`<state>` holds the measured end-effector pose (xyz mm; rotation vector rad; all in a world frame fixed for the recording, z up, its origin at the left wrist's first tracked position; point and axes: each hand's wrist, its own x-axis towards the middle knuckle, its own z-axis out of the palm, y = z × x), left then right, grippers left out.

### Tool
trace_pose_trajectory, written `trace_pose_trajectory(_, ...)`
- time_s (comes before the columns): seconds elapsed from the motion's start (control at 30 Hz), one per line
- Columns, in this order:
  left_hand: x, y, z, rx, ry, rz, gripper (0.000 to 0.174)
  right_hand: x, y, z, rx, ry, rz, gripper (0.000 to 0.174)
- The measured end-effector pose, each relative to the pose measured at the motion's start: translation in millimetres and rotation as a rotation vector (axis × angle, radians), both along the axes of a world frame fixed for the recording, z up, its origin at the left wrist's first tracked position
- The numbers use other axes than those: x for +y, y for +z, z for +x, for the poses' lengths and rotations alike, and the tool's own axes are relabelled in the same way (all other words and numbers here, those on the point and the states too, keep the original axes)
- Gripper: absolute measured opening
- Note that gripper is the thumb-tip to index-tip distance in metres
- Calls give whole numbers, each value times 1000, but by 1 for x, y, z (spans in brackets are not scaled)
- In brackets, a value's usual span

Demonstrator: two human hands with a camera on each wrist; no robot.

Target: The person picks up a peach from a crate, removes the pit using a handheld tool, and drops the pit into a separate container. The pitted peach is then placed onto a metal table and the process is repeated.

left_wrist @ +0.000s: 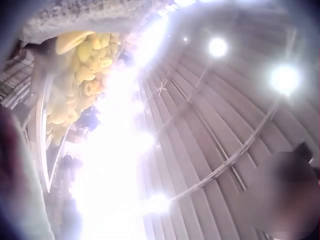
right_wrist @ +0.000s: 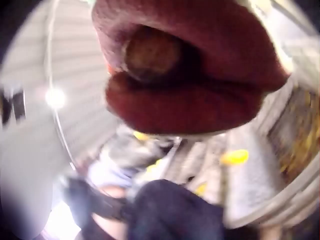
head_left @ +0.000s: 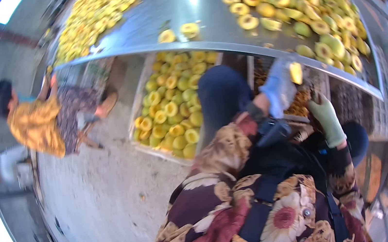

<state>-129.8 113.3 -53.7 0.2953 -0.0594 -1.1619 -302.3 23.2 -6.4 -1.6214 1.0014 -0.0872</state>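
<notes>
My left hand, in a blue glove, is below the metal table's front edge; a yellow fruit piece is at its blurred fingertips. Lower and to the right, my right hand wears a pale green glove. In the right wrist view the dark red palm side of this hand curls around a round brown handle end. What the handle belongs to is hidden. The left wrist view shows mostly ceiling, with pale glove fabric at the top; its fingers are not distinct.
Halved fruit lies heaped on the metal table, right and far left. A crate of fruit stands left of my knees. Below the table edge is a container of brown-orange bits. Another person sits at the left.
</notes>
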Motion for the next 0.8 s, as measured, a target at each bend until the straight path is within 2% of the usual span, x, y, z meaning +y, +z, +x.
trace_pose_trajectory(0.07,8,52,-6,-126,120,-56,24,18,22,3,-8,2,139,12)
trace_pose_trajectory(0.1,16,60,0,-201,160,-44,24,23,32,1,31,11,186,12)
trace_pose_trajectory(0.2,66,103,33,-257,286,-129,26,26,37,-3,80,-1,149,12)
trace_pose_trajectory(0.23,93,116,49,-381,440,44,26,25,35,-6,70,-3,156,12)
trace_pose_trajectory(0.27,125,119,66,-1053,604,230,29,21,33,-11,62,-5,166,12)
trace_pose_trajectory(0.3,157,122,82,-1614,919,507,32,19,32,-13,55,-9,176,12)
trace_pose_trajectory(0.37,208,102,136,-1184,722,1000,40,18,39,-13,159,-13,201,14)
trace_pose_trajectory(0.4,220,81,160,-786,817,958,42,18,39,-12,185,-22,199,14)
trace_pose_trajectory(0.47,269,-1,237,-1153,795,1351,50,16,32,-14,205,-25,200,15)
trace_pose_trajectory(0.5,278,-19,253,-1178,792,1447,50,16,30,-12,219,-21,202,14)
trace_pose_trajectory(0.57,281,-40,279,-1232,776,1631,50,17,27,-8,245,-23,207,13)
trace_pose_trajectory(0.6,277,-39,288,-1321,679,1764,58,18,27,-6,249,-14,226,13)
trace_pose_trajectory(0.7,267,-39,312,-1696,463,1883,66,25,30,2,254,-56,235,11)
trace_pose_trajectory(0.8,275,-84,357,-1857,244,1959,60,26,18,5,258,-75,306,12)
